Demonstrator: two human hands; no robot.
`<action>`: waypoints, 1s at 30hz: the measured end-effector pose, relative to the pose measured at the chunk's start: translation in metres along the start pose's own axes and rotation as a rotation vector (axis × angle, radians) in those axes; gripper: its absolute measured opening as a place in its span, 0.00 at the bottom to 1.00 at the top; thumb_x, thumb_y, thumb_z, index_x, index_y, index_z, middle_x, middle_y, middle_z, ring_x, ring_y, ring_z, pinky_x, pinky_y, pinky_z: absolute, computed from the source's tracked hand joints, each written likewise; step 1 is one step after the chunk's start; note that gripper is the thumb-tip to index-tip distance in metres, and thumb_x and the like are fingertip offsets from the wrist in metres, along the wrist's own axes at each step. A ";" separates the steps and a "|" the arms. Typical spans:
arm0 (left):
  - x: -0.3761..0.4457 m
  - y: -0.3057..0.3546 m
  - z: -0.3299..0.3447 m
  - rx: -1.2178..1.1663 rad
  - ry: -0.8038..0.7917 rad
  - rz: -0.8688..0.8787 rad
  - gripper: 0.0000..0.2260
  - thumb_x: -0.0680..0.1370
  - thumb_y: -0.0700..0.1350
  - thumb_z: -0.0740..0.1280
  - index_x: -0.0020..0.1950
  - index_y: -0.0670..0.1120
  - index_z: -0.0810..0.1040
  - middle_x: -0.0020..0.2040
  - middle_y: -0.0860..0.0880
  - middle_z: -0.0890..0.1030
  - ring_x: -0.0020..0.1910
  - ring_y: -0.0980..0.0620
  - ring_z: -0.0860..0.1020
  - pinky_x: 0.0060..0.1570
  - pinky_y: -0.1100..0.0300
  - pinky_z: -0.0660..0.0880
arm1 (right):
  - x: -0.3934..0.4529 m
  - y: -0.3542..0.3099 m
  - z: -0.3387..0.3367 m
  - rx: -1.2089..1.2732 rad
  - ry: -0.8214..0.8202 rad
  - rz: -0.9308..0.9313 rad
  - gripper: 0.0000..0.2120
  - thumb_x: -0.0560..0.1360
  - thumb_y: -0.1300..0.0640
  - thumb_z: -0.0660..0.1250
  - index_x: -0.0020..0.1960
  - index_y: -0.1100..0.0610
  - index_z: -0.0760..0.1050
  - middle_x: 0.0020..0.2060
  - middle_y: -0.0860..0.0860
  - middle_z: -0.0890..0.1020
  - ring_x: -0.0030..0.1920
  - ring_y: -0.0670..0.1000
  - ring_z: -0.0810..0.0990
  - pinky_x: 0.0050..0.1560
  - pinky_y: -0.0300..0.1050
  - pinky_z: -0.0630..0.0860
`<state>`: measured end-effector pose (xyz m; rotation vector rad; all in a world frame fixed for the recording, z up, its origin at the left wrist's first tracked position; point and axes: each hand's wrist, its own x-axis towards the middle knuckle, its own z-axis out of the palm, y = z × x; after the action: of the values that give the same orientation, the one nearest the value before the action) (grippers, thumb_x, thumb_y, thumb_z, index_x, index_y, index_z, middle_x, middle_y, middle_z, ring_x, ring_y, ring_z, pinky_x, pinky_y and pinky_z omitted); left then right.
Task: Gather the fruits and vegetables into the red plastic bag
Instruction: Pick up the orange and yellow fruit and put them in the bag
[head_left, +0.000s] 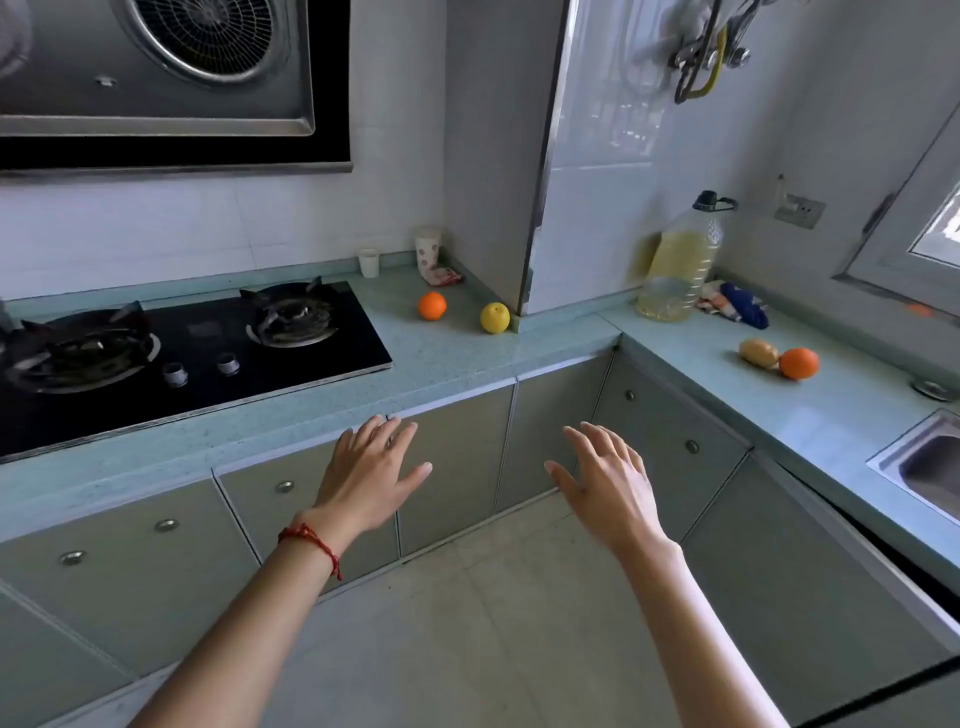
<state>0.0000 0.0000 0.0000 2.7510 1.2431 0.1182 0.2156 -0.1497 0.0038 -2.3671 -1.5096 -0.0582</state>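
Both open, empty: left hand (371, 470), right hand (608, 480), fingers spread before the pale blue tabletop (441, 358). Ahead: round orange fruit (432, 305) and yellow lemon (495, 317), nearer the left. No red bag visible.

**Colours in the kitchen corner**

The countertop (447, 358) is pale blue-green with fine speckles. On it lie an orange fruit (432, 305), a yellow fruit (494, 317), a tan-brown potato (758, 353) and a second orange (799, 363). The stove (208, 343) is glossy black. The bottle (678, 270) holds pale yellow liquid. The paper cup (427, 248) is white, perhaps with reddish dots. A red string bracelet (310, 540) circles the left wrist.
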 end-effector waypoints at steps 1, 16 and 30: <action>0.007 -0.003 0.001 -0.004 0.010 -0.004 0.38 0.69 0.67 0.38 0.74 0.49 0.55 0.75 0.48 0.58 0.74 0.48 0.54 0.71 0.50 0.53 | 0.008 0.002 0.003 0.013 0.012 0.000 0.25 0.76 0.46 0.60 0.70 0.56 0.65 0.70 0.55 0.68 0.72 0.55 0.62 0.70 0.49 0.58; 0.227 -0.070 0.006 -0.024 0.025 0.065 0.27 0.79 0.58 0.52 0.74 0.47 0.55 0.76 0.47 0.57 0.75 0.48 0.52 0.72 0.49 0.52 | 0.210 0.002 0.056 0.011 -0.049 0.067 0.26 0.77 0.45 0.58 0.71 0.53 0.61 0.72 0.53 0.65 0.73 0.53 0.60 0.71 0.47 0.56; 0.400 -0.103 0.032 -0.034 -0.003 0.041 0.43 0.65 0.66 0.34 0.74 0.47 0.55 0.75 0.47 0.58 0.75 0.48 0.54 0.72 0.50 0.54 | 0.377 0.030 0.109 0.034 -0.104 0.084 0.27 0.77 0.41 0.54 0.72 0.52 0.59 0.73 0.53 0.63 0.73 0.53 0.60 0.71 0.48 0.58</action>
<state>0.1913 0.3654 -0.0373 2.7475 1.1726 0.1371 0.3918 0.2013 -0.0273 -2.4378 -1.4429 0.1114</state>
